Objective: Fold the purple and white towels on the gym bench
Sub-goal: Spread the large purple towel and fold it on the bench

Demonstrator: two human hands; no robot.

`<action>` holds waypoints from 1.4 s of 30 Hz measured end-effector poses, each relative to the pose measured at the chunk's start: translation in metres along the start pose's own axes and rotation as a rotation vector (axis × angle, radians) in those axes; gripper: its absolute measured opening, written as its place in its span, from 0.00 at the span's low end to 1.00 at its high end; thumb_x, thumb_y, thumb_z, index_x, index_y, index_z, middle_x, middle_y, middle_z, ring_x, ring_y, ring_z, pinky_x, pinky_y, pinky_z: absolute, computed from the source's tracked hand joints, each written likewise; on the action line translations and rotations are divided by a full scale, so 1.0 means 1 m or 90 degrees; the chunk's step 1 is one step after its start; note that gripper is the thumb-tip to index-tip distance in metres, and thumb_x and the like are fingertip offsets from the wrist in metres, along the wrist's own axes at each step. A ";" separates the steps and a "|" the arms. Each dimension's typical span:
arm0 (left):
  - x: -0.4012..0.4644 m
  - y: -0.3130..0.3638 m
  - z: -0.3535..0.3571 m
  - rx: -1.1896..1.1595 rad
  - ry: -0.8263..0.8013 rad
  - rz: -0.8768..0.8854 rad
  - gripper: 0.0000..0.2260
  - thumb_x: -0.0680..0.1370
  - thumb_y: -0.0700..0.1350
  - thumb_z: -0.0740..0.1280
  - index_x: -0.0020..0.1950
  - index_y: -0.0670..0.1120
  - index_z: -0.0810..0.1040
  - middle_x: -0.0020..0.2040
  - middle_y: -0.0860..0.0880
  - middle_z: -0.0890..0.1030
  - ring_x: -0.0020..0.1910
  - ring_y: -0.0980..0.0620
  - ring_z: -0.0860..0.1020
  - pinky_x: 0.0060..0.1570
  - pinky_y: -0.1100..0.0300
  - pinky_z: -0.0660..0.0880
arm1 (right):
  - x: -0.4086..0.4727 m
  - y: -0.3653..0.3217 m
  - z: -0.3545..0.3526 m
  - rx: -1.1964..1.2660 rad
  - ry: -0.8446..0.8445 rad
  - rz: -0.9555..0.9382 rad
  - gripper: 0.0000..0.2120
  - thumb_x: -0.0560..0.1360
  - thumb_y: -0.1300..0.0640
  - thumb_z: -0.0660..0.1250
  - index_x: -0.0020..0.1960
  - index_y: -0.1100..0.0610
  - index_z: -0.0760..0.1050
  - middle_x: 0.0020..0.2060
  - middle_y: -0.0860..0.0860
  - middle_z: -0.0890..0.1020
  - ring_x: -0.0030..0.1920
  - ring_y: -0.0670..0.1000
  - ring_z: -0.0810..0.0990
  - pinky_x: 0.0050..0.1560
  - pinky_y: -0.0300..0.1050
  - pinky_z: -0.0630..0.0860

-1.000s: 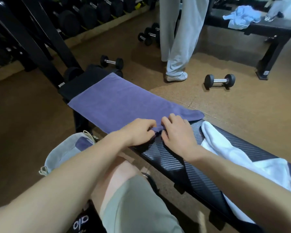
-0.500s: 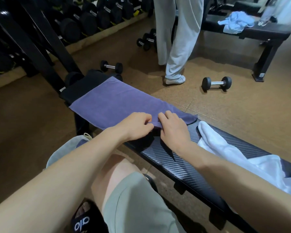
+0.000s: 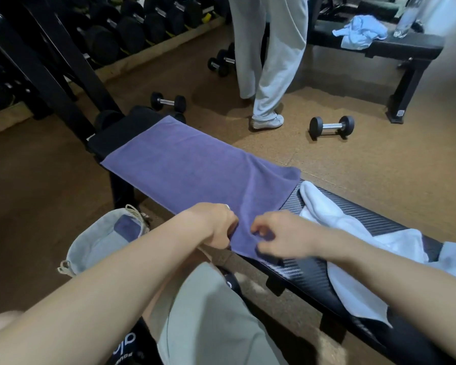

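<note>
Head view: your left hand point(image 3: 216, 227) and right hand point(image 3: 282, 237) each pinch the purple towel's point(image 3: 195, 164) near edge on the table point(image 3: 353, 214); the white towel point(image 3: 358, 233) lies right of your grip. An uneven lift would skew the fold.

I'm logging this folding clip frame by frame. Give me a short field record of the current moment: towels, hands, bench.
purple towel: spread flat along the bench, near corner lifted by both hands
white towel: crumpled, unfolded, on the bench beside the purple one
left hand: grip on the purple towel's near edge
right hand: pinching the same edge
bench: black, patterned pad
</note>
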State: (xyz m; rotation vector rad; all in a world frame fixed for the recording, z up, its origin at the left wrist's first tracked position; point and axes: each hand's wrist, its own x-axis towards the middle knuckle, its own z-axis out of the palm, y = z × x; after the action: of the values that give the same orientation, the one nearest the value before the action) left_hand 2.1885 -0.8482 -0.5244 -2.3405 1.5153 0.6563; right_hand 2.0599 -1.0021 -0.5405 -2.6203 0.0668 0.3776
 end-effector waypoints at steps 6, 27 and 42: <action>0.013 0.030 0.002 -0.090 0.159 0.048 0.15 0.75 0.60 0.68 0.50 0.49 0.74 0.49 0.50 0.77 0.49 0.44 0.78 0.40 0.53 0.70 | 0.051 0.064 -0.044 0.109 0.325 0.250 0.15 0.72 0.67 0.63 0.58 0.61 0.76 0.52 0.60 0.81 0.54 0.61 0.79 0.46 0.46 0.69; 0.027 0.030 0.005 -0.552 -0.036 0.034 0.12 0.71 0.50 0.69 0.34 0.49 0.69 0.32 0.53 0.70 0.35 0.52 0.67 0.39 0.55 0.66 | 0.086 0.109 -0.093 0.311 0.394 0.312 0.10 0.74 0.57 0.69 0.37 0.54 0.70 0.34 0.51 0.76 0.39 0.52 0.74 0.40 0.45 0.70; 0.006 -0.076 0.008 -0.352 0.155 -0.235 0.14 0.81 0.56 0.64 0.62 0.50 0.76 0.57 0.47 0.77 0.58 0.44 0.77 0.59 0.52 0.74 | 0.127 0.074 -0.067 -0.299 0.154 0.287 0.21 0.77 0.53 0.64 0.68 0.54 0.68 0.63 0.59 0.75 0.64 0.61 0.73 0.60 0.56 0.72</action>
State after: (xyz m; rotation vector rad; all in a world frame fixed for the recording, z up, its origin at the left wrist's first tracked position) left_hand 2.2582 -0.8176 -0.5352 -3.1073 1.0154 0.7898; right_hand 2.1908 -1.0964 -0.5540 -3.0937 0.7402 0.2431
